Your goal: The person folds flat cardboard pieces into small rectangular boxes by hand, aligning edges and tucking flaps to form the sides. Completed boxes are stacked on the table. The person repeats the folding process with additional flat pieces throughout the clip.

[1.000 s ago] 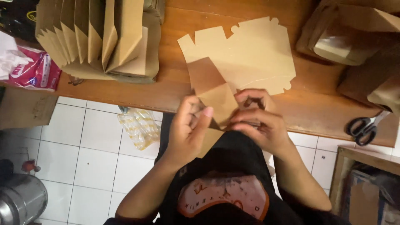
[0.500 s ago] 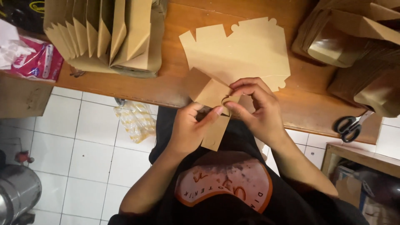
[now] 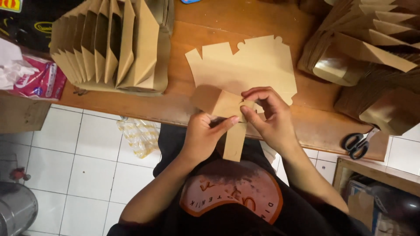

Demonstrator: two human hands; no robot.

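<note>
both hands (image 3: 236, 126) shifted right | grip clamped on cardboard piece (image 3: 223, 107) | strip points down

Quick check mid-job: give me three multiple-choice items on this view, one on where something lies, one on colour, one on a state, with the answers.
1. Where do the scissors lie?
A. at the workbench's right end
B. on the floor tiles
C. inside a folded box

2. What colour is the cardboard blank in the hands?
A. white
B. brown
C. blue

3. How is that blank held?
A. by the left hand alone
B. by the right hand alone
C. by both hands

Answers: A, they rest on the wooden workbench edge; B, plain brown card; C, fingers of both pinch it.
</note>
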